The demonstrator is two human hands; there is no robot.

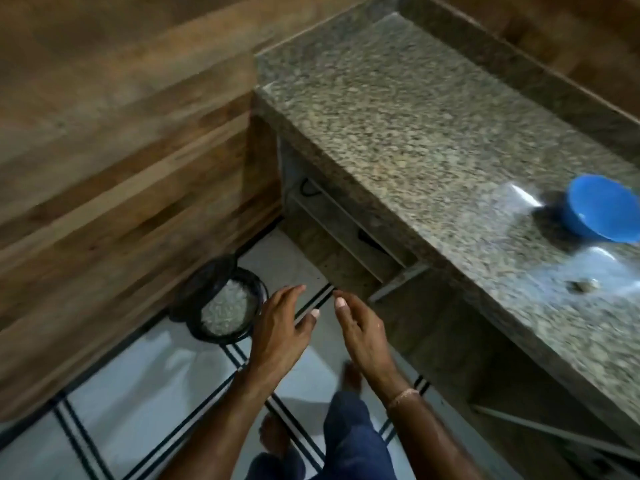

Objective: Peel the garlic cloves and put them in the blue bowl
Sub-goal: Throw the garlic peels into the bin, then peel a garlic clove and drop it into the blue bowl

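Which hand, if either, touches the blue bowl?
Apart, both. Head view: left hand and right hand hang open over the floor, a stretch of counter between them and the blue bowl.

Countertop (415,133), beyond the right hand (360,330): speckled granite, shining polished. Bowl (602,209): blue, looking glossy plastic. Floor (138,375), under the hand: pale tiles, gleaming smooth.
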